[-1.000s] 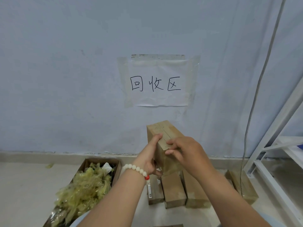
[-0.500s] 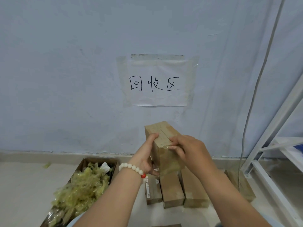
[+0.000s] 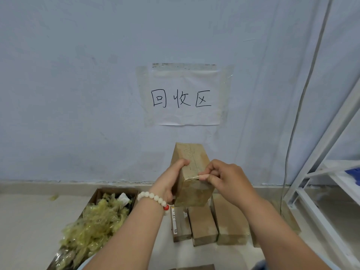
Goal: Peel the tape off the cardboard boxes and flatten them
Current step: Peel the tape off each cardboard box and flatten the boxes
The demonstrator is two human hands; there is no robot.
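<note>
I hold a small brown cardboard box (image 3: 191,190) up in front of the wall, its taped top seam facing me. My left hand (image 3: 170,180), with a white bead bracelet on the wrist, grips the box's left side, thumb on the top face. My right hand (image 3: 224,177) pinches the edge of the clear tape (image 3: 191,177) at the near end of the seam with thumb and forefinger. Several more sealed brown boxes (image 3: 202,223) lie side by side on the floor just below.
An open carton (image 3: 115,191) heaped with crumpled yellowish tape (image 3: 95,225) sits on the floor at the lower left. A white metal rack (image 3: 319,184) stands at the right with a cable hanging beside it. A paper sign (image 3: 185,96) is taped to the wall.
The box has tilted so its top face points more toward me. My right fingers slid down the seam to the near edge and now pinch the tape there.
</note>
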